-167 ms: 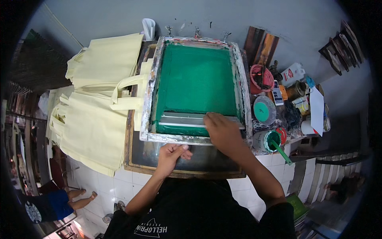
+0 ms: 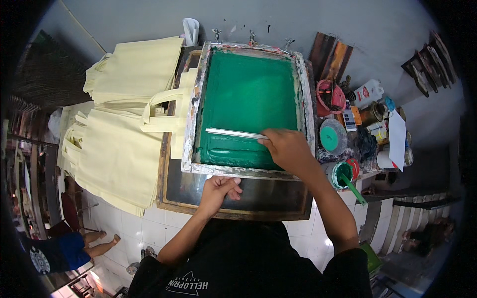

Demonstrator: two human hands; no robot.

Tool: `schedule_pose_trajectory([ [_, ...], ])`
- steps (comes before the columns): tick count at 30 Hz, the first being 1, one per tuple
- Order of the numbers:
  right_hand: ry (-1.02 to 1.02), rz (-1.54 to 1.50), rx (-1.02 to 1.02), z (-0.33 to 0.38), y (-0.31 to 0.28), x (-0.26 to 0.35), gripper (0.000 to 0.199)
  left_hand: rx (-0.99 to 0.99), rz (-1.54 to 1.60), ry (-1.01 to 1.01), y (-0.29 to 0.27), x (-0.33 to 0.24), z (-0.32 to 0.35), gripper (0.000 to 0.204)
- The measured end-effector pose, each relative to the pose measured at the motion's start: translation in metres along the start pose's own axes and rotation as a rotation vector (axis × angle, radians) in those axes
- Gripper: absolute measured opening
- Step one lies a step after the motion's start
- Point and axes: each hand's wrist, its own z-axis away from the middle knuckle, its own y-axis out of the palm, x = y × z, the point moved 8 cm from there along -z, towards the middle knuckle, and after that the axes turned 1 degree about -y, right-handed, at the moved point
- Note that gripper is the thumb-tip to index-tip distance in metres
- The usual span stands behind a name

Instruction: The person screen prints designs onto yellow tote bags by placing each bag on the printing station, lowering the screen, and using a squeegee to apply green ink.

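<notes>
Two hands are engaged: the right hand (image 2: 288,149) is closed around a long metal-backed squeegee (image 2: 233,133) lying across the green mesh of a paint-stained screen-printing frame (image 2: 191,114), while the left hand (image 2: 218,191) is curled over the frame's near edge. Even pressure and a steady blade angle should be kept, with the frame held still. Cream tote bags (image 2: 119,149) are stacked to the left.

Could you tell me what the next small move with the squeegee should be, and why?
Probably push the squeegee on up the green screen: the right hand holds it low, most mesh lies above, and the left hand steadies the frame's near edge.
</notes>
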Motion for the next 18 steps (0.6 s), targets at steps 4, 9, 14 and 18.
schedule_pose_trajectory([
  [4,0.08,-0.095,0.247,0.02,-0.01,0.021,0.023,-0.043,0.014,-0.063,0.003,0.014,0.022,0.024],
  [9,-0.018,-0.019,0.149,0.054,0.016,0.048,0.015,-0.041,0.037,-0.036,0.007,0.011,0.021,0.023],
  [14,-0.085,0.176,0.033,0.02,0.032,0.016,0.015,-0.027,0.029,-0.02,0.003,0.016,0.02,0.019],
  [18,-0.049,0.31,0.13,-0.061,0.042,-0.054,0.023,-0.024,0.016,-0.074,-0.001,0.019,0.02,0.018],
])
